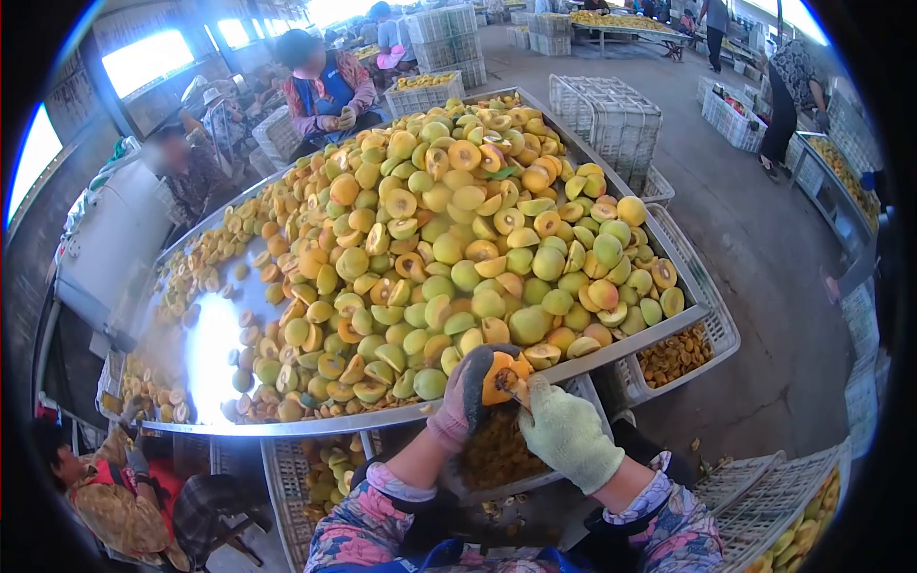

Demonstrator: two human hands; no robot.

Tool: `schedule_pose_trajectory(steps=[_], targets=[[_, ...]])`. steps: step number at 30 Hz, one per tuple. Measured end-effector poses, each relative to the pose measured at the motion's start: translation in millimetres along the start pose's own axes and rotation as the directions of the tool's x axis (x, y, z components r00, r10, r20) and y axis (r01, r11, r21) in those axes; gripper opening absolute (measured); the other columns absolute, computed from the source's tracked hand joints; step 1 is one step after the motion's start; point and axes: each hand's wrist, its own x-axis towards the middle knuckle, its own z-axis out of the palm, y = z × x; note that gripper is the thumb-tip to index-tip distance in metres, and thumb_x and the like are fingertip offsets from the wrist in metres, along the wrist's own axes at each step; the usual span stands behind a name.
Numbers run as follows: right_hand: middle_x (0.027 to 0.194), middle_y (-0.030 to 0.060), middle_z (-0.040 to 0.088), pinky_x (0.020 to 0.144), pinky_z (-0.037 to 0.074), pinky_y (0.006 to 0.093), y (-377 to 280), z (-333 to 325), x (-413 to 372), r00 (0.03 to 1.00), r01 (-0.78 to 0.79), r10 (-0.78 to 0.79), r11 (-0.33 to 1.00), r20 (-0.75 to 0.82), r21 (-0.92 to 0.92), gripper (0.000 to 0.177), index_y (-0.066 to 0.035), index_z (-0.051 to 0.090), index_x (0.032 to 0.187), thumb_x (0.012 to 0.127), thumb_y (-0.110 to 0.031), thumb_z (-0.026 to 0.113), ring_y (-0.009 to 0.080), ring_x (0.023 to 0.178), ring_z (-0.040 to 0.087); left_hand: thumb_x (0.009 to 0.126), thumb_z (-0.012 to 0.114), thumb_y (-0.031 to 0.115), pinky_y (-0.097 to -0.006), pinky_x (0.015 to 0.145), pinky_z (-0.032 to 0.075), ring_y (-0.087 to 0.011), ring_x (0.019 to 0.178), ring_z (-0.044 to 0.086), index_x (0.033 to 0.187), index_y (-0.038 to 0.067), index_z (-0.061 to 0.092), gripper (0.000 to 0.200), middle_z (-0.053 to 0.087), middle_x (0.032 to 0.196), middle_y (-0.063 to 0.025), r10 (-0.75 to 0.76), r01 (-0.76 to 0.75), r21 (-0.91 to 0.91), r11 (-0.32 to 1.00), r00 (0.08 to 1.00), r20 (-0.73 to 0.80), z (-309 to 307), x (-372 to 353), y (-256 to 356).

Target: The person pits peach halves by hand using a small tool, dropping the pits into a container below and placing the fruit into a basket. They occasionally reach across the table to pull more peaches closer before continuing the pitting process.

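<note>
My left hand (468, 393), in a dark-coated glove, is wrapped round an orange fruit half (501, 378) at the near edge of the metal table. Its cut face is turned toward my right hand (565, 432), which wears a pale knitted glove. The right fingers are closed at the fruit's pit area, on something small that I cannot make out. Just beyond both hands lies a large heap of halved yellow-green fruit (449, 248) on the metal table (659, 336).
Under the table edge stand a crate of small pieces (728, 334) and another crate (287, 497). A crate of fruit (764, 520) is at the lower right. People sit at the far side (334, 91), left (181, 172) and lower left (124, 506). Stacked crates (611, 124) stand behind.
</note>
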Motion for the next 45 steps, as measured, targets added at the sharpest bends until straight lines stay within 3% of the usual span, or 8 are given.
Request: schedule_pose_trajectory(steps=[3,14,19,24,28,38,42,45], targets=[[0.072,0.0194,0.063,0.057,0.052,0.0476,-2.3,-0.3,-1.6,0.999,-0.029,0.026,0.996,0.046,0.085,0.023,-0.001,0.052,0.101,0.087,-0.017,0.060,0.0387,0.065,0.065,0.078,0.074,0.028,-0.0359,0.082,0.051,-0.0252,0.097,0.065,0.101,0.010,0.071,0.029,0.069,0.108,-0.0064,0.372,-0.364,0.731,0.577,0.914,0.161,-13.6,9.8,-16.5],[0.073,0.0239,0.063,0.059,0.052,0.0513,4.6,14.4,-9.8,0.995,-0.041,0.016,0.967,0.100,0.251,0.025,0.001,0.049,0.102,0.086,-0.017,0.059,0.0429,0.068,0.064,0.065,0.083,0.021,-0.0356,0.077,0.053,-0.0278,0.083,0.067,0.094,0.008,0.067,0.035,0.071,0.096,-0.0063,0.413,-0.385,0.652,0.653,0.903,0.120,-5.4,11.2,-8.3],[0.071,0.0063,0.059,0.046,0.046,0.0300,-9.2,-15.1,1.8,0.694,-0.696,0.164,0.403,0.701,0.595,0.023,-0.006,0.053,0.107,0.093,-0.022,0.059,0.0139,0.049,0.055,0.086,0.069,0.024,-0.0341,0.076,0.054,-0.0258,0.080,0.068,0.101,0.004,0.064,0.026,0.071,0.091,-0.0103,-0.005,0.018,0.102,0.995,0.992,-0.124,5.9,6.7,3.5],[0.073,0.0014,0.056,0.045,0.042,0.0238,4.2,-8.4,0.7,0.608,-0.793,-0.053,0.024,0.792,0.609,0.023,-0.010,0.054,0.102,0.091,-0.027,0.064,0.0063,0.053,0.050,0.100,0.052,0.024,-0.0318,0.072,0.055,-0.0191,0.079,0.068,0.108,-0.003,0.064,0.030,0.071,0.091,-0.0087,0.625,-0.535,0.670,0.515,0.769,0.134,13.1,11.0,12.8],[0.072,0.0012,0.052,0.043,0.039,0.0214,7.8,-6.3,2.3,0.576,-0.817,-0.174,-0.109,0.798,0.566,0.021,-0.008,0.054,0.101,0.095,-0.027,0.061,0.0072,0.049,0.046,0.102,0.049,0.023,-0.0326,0.073,0.055,-0.0200,0.080,0.068,0.107,-0.002,0.064,0.030,0.071,0.094,-0.0098,0.448,-0.387,0.534,0.752,0.894,0.017,11.9,9.5,5.8],[0.068,0.0048,0.059,0.047,0.046,0.0282,4.4,-18.9,-3.3,0.711,-0.638,0.023,0.442,0.703,0.630,0.023,-0.007,0.055,0.097,0.088,-0.026,0.060,0.0121,0.049,0.054,0.096,0.060,0.023,-0.0334,0.081,0.054,-0.0220,0.092,0.067,0.117,0.003,0.060,0.029,0.068,0.100,-0.0115,0.385,-0.352,0.450,0.821,0.923,0.019,3.6,13.3,-6.7],[0.074,0.0161,0.070,0.059,0.054,0.0422,31.8,-9.1,-19.4,0.758,-0.111,0.019,0.989,0.652,0.100,0.026,-0.006,0.066,0.085,0.089,-0.028,0.055,0.0300,0.068,0.070,0.088,0.069,0.014,-0.0340,0.086,0.051,-0.0261,0.094,0.064,0.119,0.005,0.060,0.034,0.064,0.103,-0.0121,-0.098,0.096,-0.019,0.995,0.977,-0.190,21.8,6.8,24.6],[0.094,0.0155,0.073,0.072,0.057,0.0490,43.8,21.5,-22.9,0.771,-0.084,0.324,0.905,0.548,-0.416,0.026,-0.008,0.072,0.093,0.091,-0.026,0.054,0.0350,0.088,0.071,0.086,0.070,0.010,-0.0345,0.089,0.050,-0.0287,0.100,0.063,0.115,0.002,0.063,0.031,0.065,0.105,-0.0147,0.366,-0.366,0.594,0.716,0.922,0.127,17.4,-1.1,18.1]])
